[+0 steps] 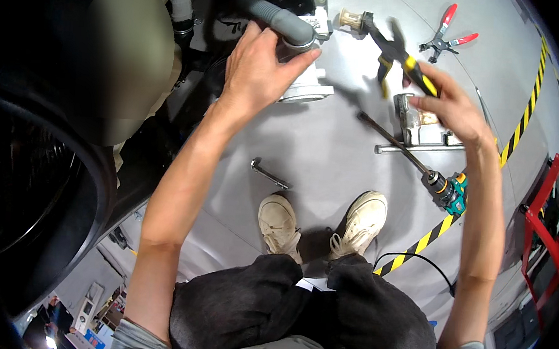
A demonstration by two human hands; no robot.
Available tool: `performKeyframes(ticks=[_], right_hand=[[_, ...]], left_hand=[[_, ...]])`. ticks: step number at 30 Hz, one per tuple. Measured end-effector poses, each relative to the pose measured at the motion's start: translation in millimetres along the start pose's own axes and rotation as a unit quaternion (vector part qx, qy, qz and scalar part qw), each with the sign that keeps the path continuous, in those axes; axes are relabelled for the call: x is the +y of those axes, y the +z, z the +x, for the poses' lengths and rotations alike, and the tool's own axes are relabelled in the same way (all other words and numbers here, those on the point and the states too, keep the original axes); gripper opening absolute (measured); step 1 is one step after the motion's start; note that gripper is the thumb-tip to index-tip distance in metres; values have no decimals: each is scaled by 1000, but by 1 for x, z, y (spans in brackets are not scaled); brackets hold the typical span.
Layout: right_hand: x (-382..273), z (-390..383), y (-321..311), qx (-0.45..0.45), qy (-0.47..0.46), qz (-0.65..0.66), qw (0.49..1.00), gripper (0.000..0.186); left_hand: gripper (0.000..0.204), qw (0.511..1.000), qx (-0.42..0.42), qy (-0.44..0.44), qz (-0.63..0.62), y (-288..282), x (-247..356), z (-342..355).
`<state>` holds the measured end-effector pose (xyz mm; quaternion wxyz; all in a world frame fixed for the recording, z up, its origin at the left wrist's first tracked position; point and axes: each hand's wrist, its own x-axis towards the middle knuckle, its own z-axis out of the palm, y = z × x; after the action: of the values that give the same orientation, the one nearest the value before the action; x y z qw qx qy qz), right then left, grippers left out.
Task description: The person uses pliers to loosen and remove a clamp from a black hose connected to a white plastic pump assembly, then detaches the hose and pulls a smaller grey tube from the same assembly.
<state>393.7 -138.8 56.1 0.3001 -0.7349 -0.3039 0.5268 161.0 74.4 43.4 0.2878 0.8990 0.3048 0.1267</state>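
Note:
My left hand (257,64) is wrapped round the end of a grey corrugated hose (273,17), its thumb stretched toward the metal clamp there. The hose end meets a white plastic housing (307,86), partly hidden by my hand. In my right hand (453,105) is a pair of pliers (393,48) with black and yellow handles. My fingers close on one handle; the other hangs free, so the pliers stand spread. They are held up right of the housing, apart from the hose.
Red-handled pliers (440,40) and a beige cylindrical part (351,20) lie farther away. Nearer are a teal drill (448,190) with a long bit, a metal-and-plastic part (414,122) and a small wrench (270,174). A black machine (55,180) fills the left; a red frame (542,219) stands right.

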Motion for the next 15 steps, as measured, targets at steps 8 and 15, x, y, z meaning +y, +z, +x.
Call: performKeyframes(ticks=[8, 15], right_hand=[[54, -15, 56, -171, -266, 545, 777, 27], [24, 2, 16, -87, -238, 375, 892, 41]], left_hand=[[49, 999, 13, 32, 7, 6, 1, 5], [41, 998, 16, 33, 47, 6, 5, 6]])
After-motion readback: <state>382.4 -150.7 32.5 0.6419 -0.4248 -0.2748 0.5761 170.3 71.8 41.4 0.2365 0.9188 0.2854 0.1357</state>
